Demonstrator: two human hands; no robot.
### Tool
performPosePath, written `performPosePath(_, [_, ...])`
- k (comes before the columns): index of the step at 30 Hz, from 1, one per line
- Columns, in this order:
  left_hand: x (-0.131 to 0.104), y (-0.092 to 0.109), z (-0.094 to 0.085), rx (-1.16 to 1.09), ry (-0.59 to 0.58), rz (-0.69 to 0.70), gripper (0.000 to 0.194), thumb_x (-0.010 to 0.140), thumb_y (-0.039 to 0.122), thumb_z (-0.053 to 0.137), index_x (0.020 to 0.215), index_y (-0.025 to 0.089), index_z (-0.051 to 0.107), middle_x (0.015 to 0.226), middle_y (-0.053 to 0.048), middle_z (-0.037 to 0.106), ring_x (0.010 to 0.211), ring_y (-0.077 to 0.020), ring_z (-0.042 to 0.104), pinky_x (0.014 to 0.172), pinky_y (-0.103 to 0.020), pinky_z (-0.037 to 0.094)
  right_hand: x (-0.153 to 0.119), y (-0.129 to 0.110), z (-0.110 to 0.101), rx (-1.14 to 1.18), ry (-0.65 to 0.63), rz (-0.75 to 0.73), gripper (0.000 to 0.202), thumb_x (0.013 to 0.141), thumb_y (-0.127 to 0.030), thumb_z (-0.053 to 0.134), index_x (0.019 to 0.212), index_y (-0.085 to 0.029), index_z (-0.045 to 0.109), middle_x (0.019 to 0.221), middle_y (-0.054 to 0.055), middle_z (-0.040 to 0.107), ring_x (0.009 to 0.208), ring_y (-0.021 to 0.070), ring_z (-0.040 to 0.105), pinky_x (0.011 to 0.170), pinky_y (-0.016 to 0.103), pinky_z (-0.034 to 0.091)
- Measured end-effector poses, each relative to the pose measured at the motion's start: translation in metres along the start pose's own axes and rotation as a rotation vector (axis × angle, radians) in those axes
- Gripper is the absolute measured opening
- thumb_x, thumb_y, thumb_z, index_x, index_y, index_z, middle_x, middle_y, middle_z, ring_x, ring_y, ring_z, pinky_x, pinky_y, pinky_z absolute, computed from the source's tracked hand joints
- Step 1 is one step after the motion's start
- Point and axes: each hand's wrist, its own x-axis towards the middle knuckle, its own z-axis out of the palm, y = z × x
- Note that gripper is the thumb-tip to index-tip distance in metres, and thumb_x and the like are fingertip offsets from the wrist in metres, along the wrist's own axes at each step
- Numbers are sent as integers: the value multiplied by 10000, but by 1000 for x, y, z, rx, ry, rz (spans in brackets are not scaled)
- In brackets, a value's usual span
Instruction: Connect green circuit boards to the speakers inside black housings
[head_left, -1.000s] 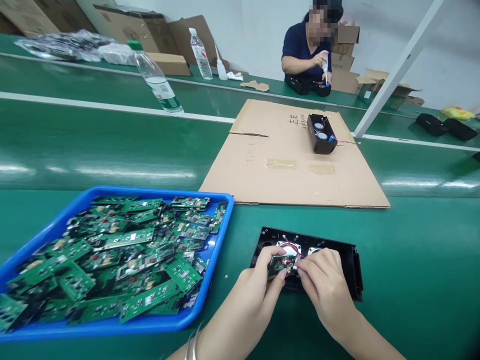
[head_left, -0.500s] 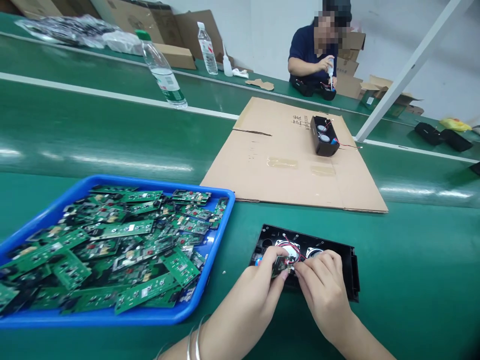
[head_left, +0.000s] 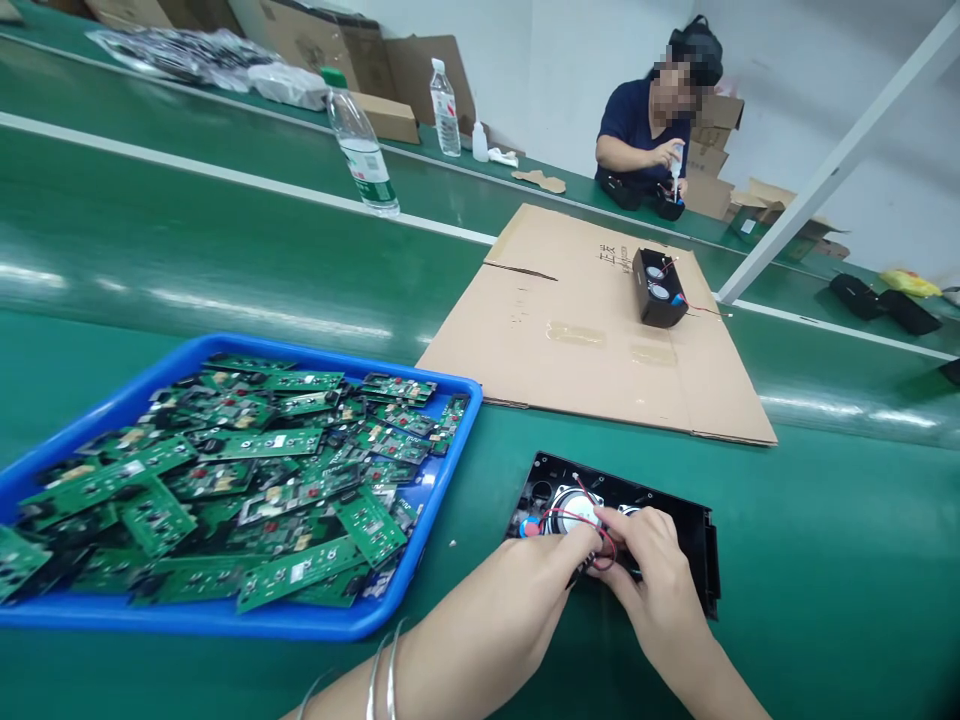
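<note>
My left hand (head_left: 544, 585) is closed on a small circuit board (head_left: 582, 568), of which only a dark edge shows below the fingers. My right hand (head_left: 656, 565) meets it, thumb and fingers pinched at the red and black wires (head_left: 613, 553) beside the board; the wire ends are hidden. Both hands are over a black speaker housing (head_left: 694, 545) lying open on the green table. Inside it a round silver speaker (head_left: 576, 508) shows, and a second is mostly covered by my right hand. A blue and red part (head_left: 530, 526) sits at the housing's left end.
To the left stands a blue tray (head_left: 420, 570) heaped with green circuit boards (head_left: 292, 570). Beyond, a cardboard sheet (head_left: 517, 340) carries another speaker housing (head_left: 660, 290). A water bottle (head_left: 364, 155) stands farther back. Across the bench a person (head_left: 649, 130) holds a white bottle over black housings.
My left hand has turned over, hiding most of the circuit board that showed before. Both hands stay close together over the housing. The whole view has shifted slightly.
</note>
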Motion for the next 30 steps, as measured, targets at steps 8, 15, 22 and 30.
performPosePath(8, [0, 3, 4, 111, 10, -28, 337, 807, 25, 264, 964, 187, 515, 747, -47, 654, 608, -184, 591, 524, -248, 404, 8, -2, -1, 50, -116, 21, 171, 903, -150, 426, 776, -194, 532, 716, 2, 535, 702, 155, 449, 649, 305, 377])
performPosePath(15, [-3, 9, -1, 116, 20, -277, 272, 858, 143, 295, 1042, 207, 485, 643, -20, 659, 517, -222, 613, 446, -269, 354, 36, 1, -11, 72, -297, 318, 206, 885, -157, 430, 988, -204, 603, 870, 29, 649, 686, 141, 600, 635, 250, 476])
performPosePath(22, [-2, 7, -5, 14, 101, -332, 236, 864, 257, 283, 995, 234, 478, 683, -15, 670, 586, -231, 642, 491, -283, 413, 41, -4, 11, -269, -286, 383, 310, 798, -39, 437, 1037, -153, 599, 959, 103, 655, 836, 222, 634, 690, 314, 498])
performPosePath(30, [7, 2, -8, -112, 225, -407, 261, 837, 346, 322, 1004, 218, 476, 504, 38, 583, 399, -191, 553, 385, -256, 335, 11, 13, -24, 400, -128, 476, 149, 845, -259, 487, 819, -176, 608, 700, 1, 556, 559, 101, 488, 501, 205, 416])
